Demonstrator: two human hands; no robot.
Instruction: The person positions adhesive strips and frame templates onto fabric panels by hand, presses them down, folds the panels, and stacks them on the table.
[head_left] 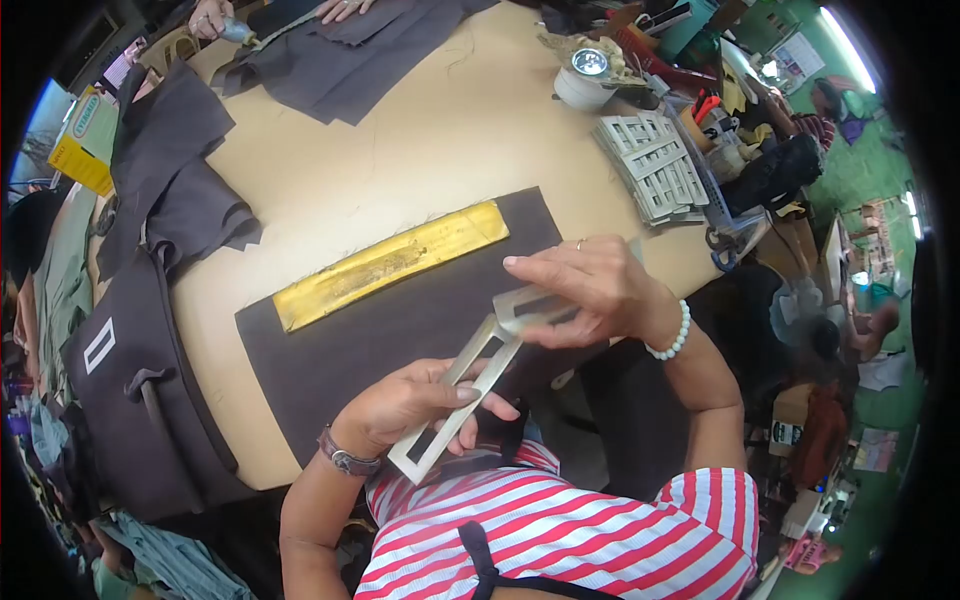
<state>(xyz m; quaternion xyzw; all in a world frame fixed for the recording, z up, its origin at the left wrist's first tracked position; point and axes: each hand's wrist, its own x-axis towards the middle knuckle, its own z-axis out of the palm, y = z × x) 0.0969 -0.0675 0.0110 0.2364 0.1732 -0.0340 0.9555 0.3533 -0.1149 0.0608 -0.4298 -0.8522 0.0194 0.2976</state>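
Note:
My left hand [415, 400] grips a pale, flat rectangular frame [490, 379] with long slots cut through it, thumb on top and fingers beneath. At the upper end of this frame, my right hand [590, 290] pinches a similar pale flat piece [517, 303], slightly blurred, which overlaps the frame in view. Both hands are above the near edge of a dark fabric panel [330, 390] spread on the table. A worn yellow strip [400, 262] lies across that panel, beyond my hands.
Stacked slotted pale frames [655, 168] sit at the right, near scissors [722, 248] and a round white container [585, 88]. Dark cut cloth [170, 170] and a folded dark garment piece [150, 400] lie left. Another person's hands [210, 18] work on dark fabric at the far edge.

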